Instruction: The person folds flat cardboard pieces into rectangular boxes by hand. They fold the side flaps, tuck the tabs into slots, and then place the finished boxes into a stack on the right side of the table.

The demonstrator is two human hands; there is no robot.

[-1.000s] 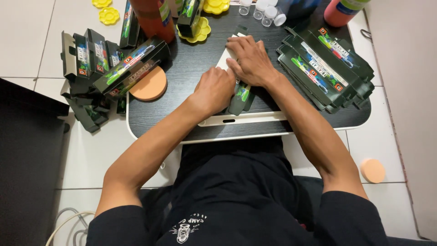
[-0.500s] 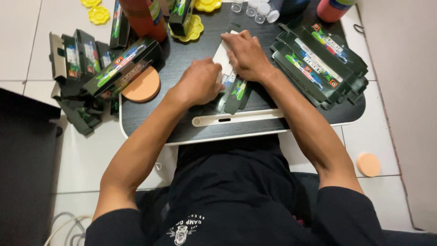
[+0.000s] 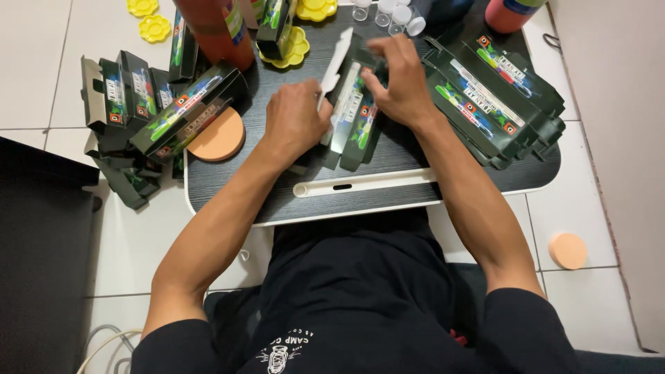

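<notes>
Both hands, left hand (image 3: 296, 119) and right hand (image 3: 398, 83), grasp a green-and-black carton (image 3: 352, 114), apparently half-folded, above the table's (image 3: 228, 183) white groove (image 3: 364, 183).

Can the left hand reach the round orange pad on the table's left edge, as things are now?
Probably yes: the orange pad lies uncovered just beside the left hand, but that hand now holds the flat carton.

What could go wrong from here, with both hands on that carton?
1. The carton is half folded between the left hand and right hand; its white flap sticks up and could crease or tear.
2. The vials stand just beyond the right hand; a reach could topple them.
3. The box pile overhangs the table edge and may slide off.
</notes>
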